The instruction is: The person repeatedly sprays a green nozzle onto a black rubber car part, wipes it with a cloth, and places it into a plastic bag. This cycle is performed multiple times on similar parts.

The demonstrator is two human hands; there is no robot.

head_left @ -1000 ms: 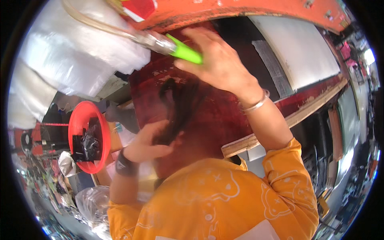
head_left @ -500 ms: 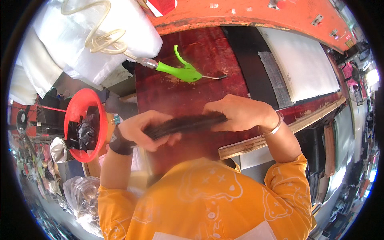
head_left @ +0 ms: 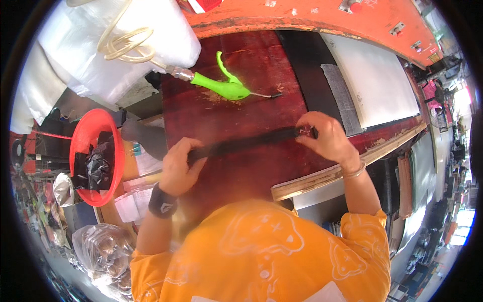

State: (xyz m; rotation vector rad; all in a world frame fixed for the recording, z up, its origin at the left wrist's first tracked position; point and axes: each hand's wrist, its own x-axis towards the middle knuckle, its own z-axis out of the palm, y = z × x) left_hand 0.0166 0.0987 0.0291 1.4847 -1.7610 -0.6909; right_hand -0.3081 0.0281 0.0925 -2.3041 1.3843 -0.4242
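Note:
A long, narrow black strip [head_left: 251, 142], blurred by motion, stretches between my two hands above the dark red tabletop [head_left: 261, 173]. My left hand [head_left: 179, 165] is closed on its left end, thumb and fingers pinching it. At the strip's right end my right hand [head_left: 328, 139] grips it, the fingers curled over; something small and dark shows at the fingertips. What the strip is made of cannot be made out. Beyond the strip lies a green air blow gun [head_left: 221, 87] with a thin metal nozzle, joined to a coiled hose [head_left: 133, 48].
A red-orange machine [head_left: 302, 17] borders the far side. Right of the blow gun lie a black sheet [head_left: 309, 75], a grey textured strip [head_left: 342, 98] and white sheets [head_left: 375, 80]. A wooden edge strip [head_left: 322, 180] runs along the near right. A red basin [head_left: 118, 156] holding black plastic stands left.
My hands have moved apart, the right one outward to the right. The black item between them, bunched before, now spans a longer, straighter line.

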